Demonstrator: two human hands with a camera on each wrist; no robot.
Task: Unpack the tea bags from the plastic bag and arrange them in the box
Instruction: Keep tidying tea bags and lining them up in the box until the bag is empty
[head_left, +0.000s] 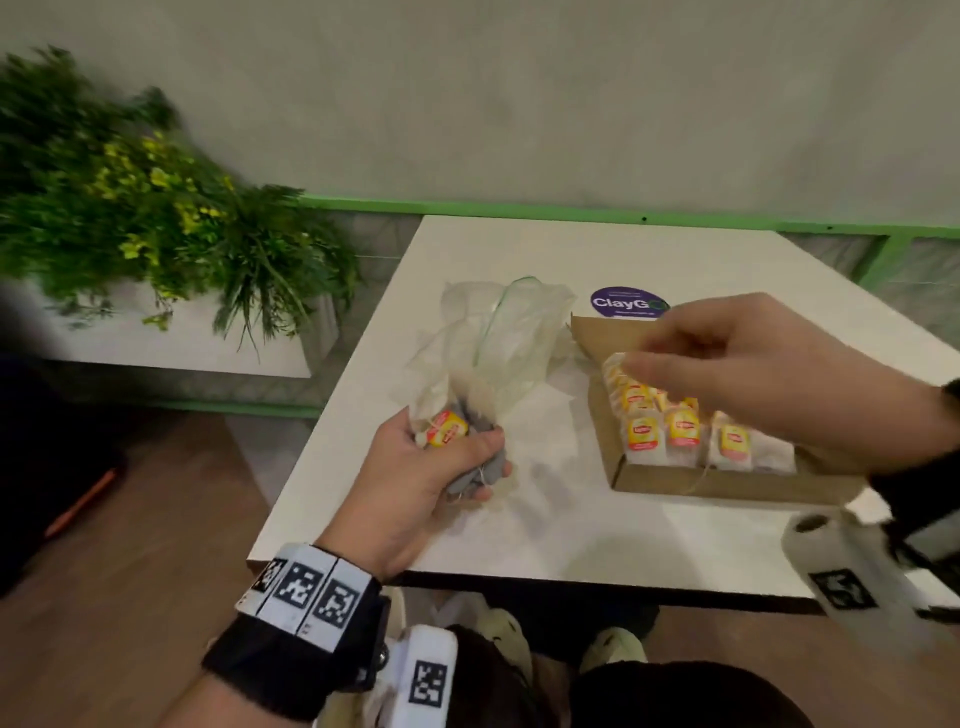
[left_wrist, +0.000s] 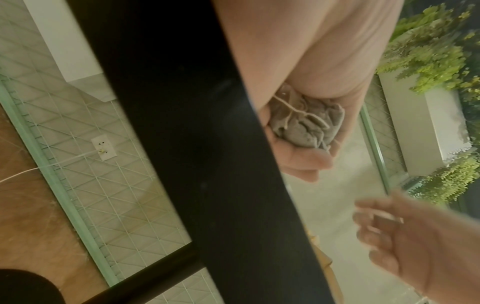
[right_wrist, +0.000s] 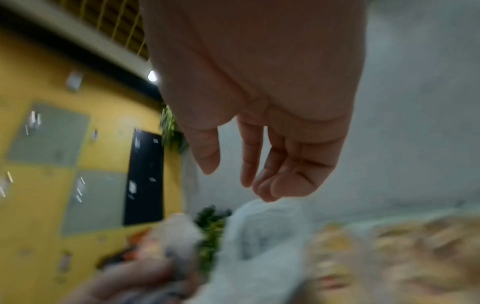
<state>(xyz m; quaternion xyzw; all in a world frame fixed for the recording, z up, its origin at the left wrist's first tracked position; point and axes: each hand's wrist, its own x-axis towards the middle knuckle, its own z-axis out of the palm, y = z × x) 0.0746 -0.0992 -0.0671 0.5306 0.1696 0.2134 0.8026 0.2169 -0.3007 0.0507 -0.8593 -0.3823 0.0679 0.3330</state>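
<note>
The left hand (head_left: 415, 483), at lower centre of the head view, was curled round the bottom of the crumpled clear plastic bag (head_left: 488, 338), bunching it so the remaining grey paper tea bags with yellow tags (head_left: 452, 431) stayed gathered under the upright, open mouth; the right hand (head_left: 769, 364), blurred at centre right, hung empty with fingers loosely spread above the shallow brown cardboard box (head_left: 727, 486); there, rows of white tea bags with yellow labels (head_left: 680, 431) lay overlapped, probably to save room; likely it was crossing toward the bag for another.
</note>
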